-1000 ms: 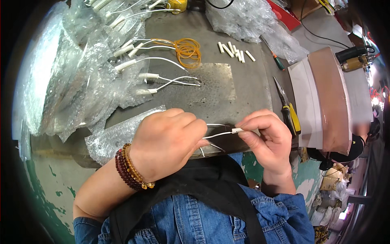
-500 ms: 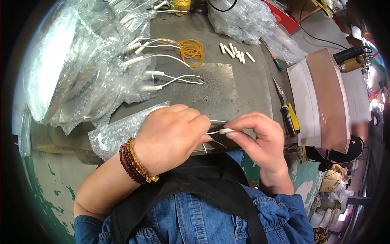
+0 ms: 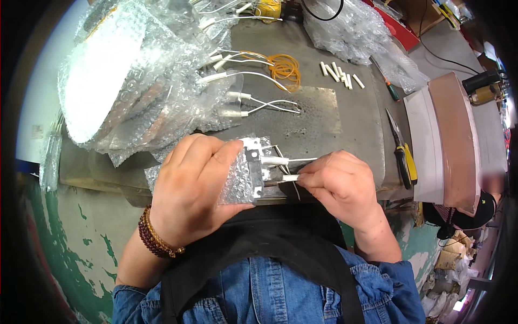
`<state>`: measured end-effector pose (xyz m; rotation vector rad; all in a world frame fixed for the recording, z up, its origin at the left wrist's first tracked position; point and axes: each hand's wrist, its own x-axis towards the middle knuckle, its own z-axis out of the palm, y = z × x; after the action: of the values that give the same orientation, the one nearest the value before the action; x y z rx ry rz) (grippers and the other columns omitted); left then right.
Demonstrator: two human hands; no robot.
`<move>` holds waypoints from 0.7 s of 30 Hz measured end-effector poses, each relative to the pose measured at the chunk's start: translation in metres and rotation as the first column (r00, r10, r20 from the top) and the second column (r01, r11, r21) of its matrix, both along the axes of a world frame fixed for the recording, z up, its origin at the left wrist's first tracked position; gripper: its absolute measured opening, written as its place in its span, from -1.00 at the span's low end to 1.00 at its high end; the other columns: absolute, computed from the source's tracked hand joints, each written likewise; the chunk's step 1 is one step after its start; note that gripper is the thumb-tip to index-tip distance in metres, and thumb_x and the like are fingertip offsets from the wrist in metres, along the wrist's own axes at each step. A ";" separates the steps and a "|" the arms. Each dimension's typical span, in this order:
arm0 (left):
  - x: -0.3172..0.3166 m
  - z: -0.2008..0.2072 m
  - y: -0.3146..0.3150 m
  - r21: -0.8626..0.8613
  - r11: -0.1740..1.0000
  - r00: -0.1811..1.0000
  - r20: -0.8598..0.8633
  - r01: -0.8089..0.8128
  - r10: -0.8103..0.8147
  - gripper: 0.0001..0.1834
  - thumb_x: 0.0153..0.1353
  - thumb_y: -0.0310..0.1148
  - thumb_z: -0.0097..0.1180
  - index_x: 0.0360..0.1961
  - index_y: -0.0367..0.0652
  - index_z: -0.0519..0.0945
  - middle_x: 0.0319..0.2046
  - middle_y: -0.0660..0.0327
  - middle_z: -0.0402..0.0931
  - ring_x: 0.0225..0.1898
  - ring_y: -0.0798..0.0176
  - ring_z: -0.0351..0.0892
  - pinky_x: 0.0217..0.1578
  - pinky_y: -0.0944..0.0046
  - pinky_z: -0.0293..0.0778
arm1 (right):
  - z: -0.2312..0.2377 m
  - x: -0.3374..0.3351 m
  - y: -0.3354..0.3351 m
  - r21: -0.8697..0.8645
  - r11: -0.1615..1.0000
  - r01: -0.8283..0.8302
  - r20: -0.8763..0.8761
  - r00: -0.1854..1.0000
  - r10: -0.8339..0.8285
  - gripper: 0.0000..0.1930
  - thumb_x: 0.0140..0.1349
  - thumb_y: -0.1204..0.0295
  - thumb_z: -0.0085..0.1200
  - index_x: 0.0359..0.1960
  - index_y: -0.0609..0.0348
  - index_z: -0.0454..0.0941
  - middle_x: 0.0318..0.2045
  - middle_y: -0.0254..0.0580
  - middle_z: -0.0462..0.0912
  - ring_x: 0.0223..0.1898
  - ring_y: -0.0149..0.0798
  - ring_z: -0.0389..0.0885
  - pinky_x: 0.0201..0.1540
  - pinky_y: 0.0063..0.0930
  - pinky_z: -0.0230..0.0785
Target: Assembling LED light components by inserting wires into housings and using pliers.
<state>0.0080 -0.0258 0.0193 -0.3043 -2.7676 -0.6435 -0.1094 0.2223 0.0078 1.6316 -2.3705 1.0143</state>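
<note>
A grey table [image 3: 367, 116] stretched away, a bubble-wrap heap [image 3: 162, 102] at its left. Near the front edge, the left hand [image 3: 189, 178] and right hand [image 3: 345, 181] faced each other. The left fingers and thumb grasped a bubble-wrapped block [image 3: 238, 181]; just right of it, the right fingertips pinched a small white tube [image 3: 290, 177].

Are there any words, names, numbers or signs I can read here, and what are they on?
None can be read clearly.
Small grey label on the pale surface at far left: too blurred to read.
Tiny green mark on the black cap: too small to make out.
Bubble-wrapped piece in the left hand: no readable text.
</note>
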 end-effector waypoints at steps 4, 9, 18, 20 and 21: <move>0.002 0.012 0.004 0.010 1.000 0.999 -0.054 0.007 -0.007 -0.13 -0.37 -0.19 0.58 0.07 -0.28 0.55 -0.10 -0.02 0.52 -0.07 -0.13 0.53 -0.03 0.01 0.47 | 0.001 -0.002 -0.002 -0.095 0.995 -0.025 0.081 0.996 0.033 -0.80 -0.10 0.59 0.35 -0.42 0.09 0.64 -0.39 -0.30 0.71 -0.33 -0.17 0.68 -0.26 -0.30 0.49; 0.007 0.021 0.008 0.108 0.993 0.999 -0.014 0.050 -0.049 -0.16 -0.36 -0.24 0.59 0.06 -0.26 0.55 -0.10 -0.02 0.52 -0.08 -0.14 0.56 -0.04 0.00 0.48 | 0.000 0.000 -0.001 -0.183 0.981 -0.072 0.136 0.986 0.098 -0.82 -0.11 0.60 0.39 -0.47 0.11 0.64 -0.38 -0.28 0.73 -0.34 -0.16 0.72 -0.25 -0.36 0.53; 0.012 0.027 0.012 -0.003 1.000 0.998 -0.061 0.026 -0.026 -0.17 -0.31 -0.22 0.57 0.09 -0.24 0.54 -0.08 -0.01 0.53 -0.09 -0.11 0.57 -0.06 0.02 0.49 | 0.008 0.007 0.013 -0.185 0.982 0.025 0.260 0.965 0.024 -0.82 -0.09 0.59 0.43 -0.46 0.09 0.66 -0.40 -0.29 0.74 -0.35 -0.22 0.73 -0.24 -0.41 0.50; 0.013 0.025 0.013 -0.001 0.999 0.995 -0.092 0.041 -0.041 -0.19 -0.29 -0.23 0.55 0.09 -0.24 0.55 -0.07 -0.01 0.53 -0.08 -0.10 0.57 -0.08 0.03 0.48 | 0.011 0.007 0.014 -0.216 0.976 -0.001 0.280 0.958 0.063 -0.82 -0.08 0.57 0.44 -0.46 0.08 0.67 -0.40 -0.34 0.74 -0.34 -0.23 0.72 -0.21 -0.39 0.46; 0.012 0.025 0.014 -0.001 0.999 0.995 -0.093 0.044 -0.044 -0.19 -0.29 -0.23 0.55 0.09 -0.24 0.55 -0.07 -0.01 0.53 -0.08 -0.10 0.57 -0.08 0.03 0.48 | 0.011 0.007 0.013 -0.217 0.976 0.002 0.279 0.958 0.060 -0.82 -0.08 0.57 0.44 -0.46 0.08 0.67 -0.40 -0.34 0.74 -0.34 -0.23 0.72 -0.21 -0.39 0.46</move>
<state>0.0198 -0.0114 0.0444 -0.3865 -2.6788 -0.6245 -0.1020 0.2353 0.0193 1.5359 -2.3022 1.5465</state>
